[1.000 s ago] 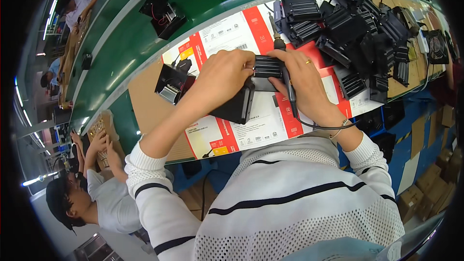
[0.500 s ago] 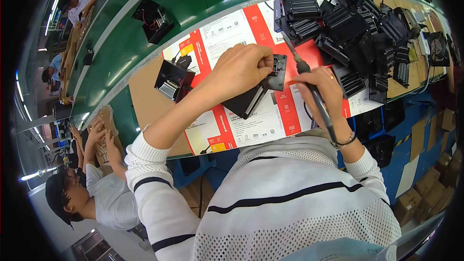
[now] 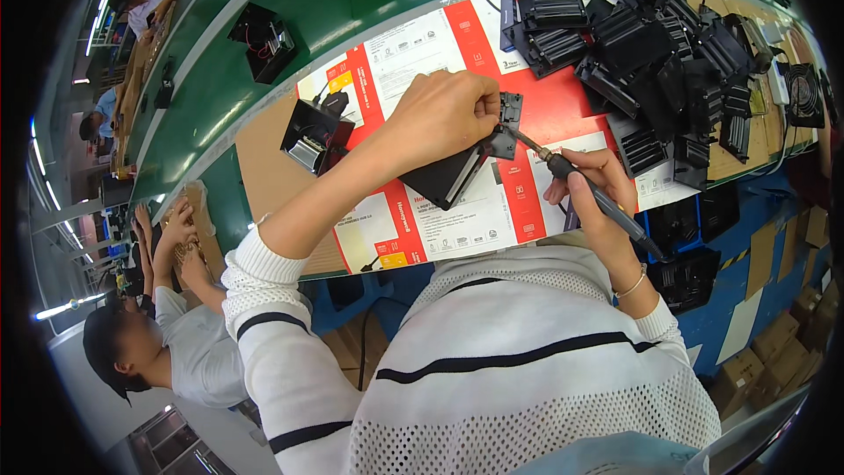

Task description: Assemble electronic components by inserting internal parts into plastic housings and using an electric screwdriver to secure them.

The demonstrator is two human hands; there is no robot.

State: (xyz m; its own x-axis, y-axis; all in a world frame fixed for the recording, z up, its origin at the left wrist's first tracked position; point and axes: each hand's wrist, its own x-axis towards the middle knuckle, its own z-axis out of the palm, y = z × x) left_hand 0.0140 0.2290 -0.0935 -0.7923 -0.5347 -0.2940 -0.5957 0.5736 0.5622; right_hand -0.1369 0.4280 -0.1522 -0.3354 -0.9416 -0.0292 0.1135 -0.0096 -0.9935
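Observation:
My right hand (image 3: 602, 180) grips a soldering iron (image 3: 615, 211) like a pen. The iron's metal tip points up and left, reaching the edge of a small black plastic panel (image 3: 508, 142); contact is too fine to make out. Over that panel my left hand (image 3: 444, 114) is closed in a pinch, and whatever lies between its fingertips is hidden. A black box-shaped casing (image 3: 444, 180) lies tilted beneath my left hand, against the panel. To the left stands an open black housing (image 3: 315, 142) with a silvery part inside.
A heap of black plastic casings (image 3: 629, 40) covers the right of the bench. Red-and-white printed card (image 3: 475, 229) lies under the work. Another open housing (image 3: 264, 44) with red wires sits on the green surface (image 3: 352, 9). At left, a co-worker (image 3: 202, 343) handles something.
My right hand has swung the soldering iron's tip down and leftward, from above the card to the panel's edge. My left hand stays pinched in nearly the same place.

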